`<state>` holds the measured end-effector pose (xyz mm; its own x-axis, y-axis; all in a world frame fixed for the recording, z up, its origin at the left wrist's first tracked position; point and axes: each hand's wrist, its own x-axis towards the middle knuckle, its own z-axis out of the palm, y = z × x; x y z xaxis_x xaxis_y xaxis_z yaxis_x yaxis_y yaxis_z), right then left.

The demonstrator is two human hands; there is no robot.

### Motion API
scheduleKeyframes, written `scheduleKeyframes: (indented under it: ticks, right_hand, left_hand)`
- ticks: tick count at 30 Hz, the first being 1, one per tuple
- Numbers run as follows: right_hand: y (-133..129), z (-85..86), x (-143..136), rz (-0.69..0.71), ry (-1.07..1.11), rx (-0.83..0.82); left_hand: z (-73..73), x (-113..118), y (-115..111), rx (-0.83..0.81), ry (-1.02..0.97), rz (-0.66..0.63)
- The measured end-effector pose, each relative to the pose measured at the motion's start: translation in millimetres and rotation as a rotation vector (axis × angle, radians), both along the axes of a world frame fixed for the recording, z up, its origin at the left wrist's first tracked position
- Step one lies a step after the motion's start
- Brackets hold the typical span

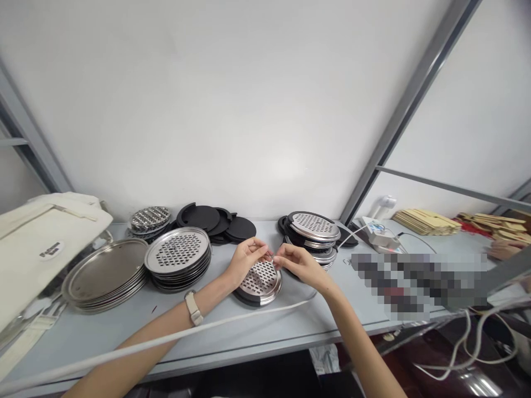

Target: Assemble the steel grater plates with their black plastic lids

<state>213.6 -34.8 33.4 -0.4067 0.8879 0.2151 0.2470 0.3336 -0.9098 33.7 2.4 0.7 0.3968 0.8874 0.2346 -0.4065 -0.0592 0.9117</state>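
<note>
My left hand (247,258) and my right hand (301,266) meet above a round metal grater plate (260,282) that lies on the table with a black rim under its near edge. The fingers of both hands are pinched close together around something small and thin, too small to make out. Just left is a stack of round grater plates (178,251). To the right stands another pile of grater plates (314,228) with black parts between them. Behind my left hand lie several black round holders (241,228).
Plain metal discs (108,271) are stacked at the left beside a cream bag (53,243). A white cable (232,319) crosses in front of my arms. At right are a white device (379,235), yellow envelopes (425,221), a metal post (398,105) and another person's hand (506,250).
</note>
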Motion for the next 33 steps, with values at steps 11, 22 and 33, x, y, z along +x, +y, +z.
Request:
scheduleKeyframes:
  ticks: [11,22,33]
  right_hand:
    - [8.8,-7.2,3.1,0.016,0.149,-0.135]
    - [26.8,-33.5,9.9,-0.154,0.037,-0.086]
    - [10.7,-11.3,7.3,0.024,0.065,-0.088]
  left_hand:
    - [0.5,-0.2,0.6,-0.039,-0.034,-0.001]
    - [0.8,1.9,-0.9,0.045,0.036,0.025]
    - [-2.8,-1.2,2.3,-0.056,-0.067,-0.014]
